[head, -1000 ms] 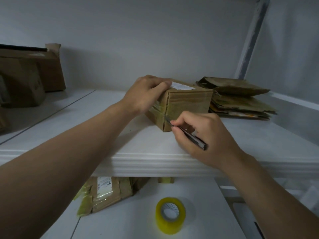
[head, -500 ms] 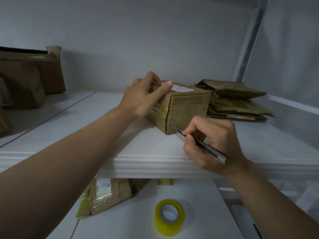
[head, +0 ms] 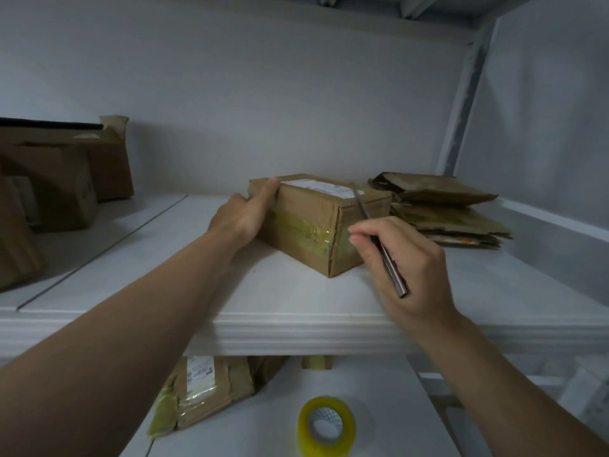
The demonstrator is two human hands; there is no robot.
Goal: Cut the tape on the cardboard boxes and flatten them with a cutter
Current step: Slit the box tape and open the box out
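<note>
A tape roll (head: 326,427) and a crushed box lie on the lower shelf. On the upper shelf (head: 296,305), the right hand (head: 400,262) is clamped on the cutter (head: 379,240), blade raised to the box (head: 308,222) top edge. The left hand (head: 245,214) grips the box's far-left end. Draw the blade along the taped seam, shallow, away from the bracing fingers. Flattened cardboard (head: 441,209) crowds the right; more boxes (head: 62,179) stand well left.

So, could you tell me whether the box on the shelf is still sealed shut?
Shut: the box keeps its flaps closed, yellowish tape still wrapping it.
</note>
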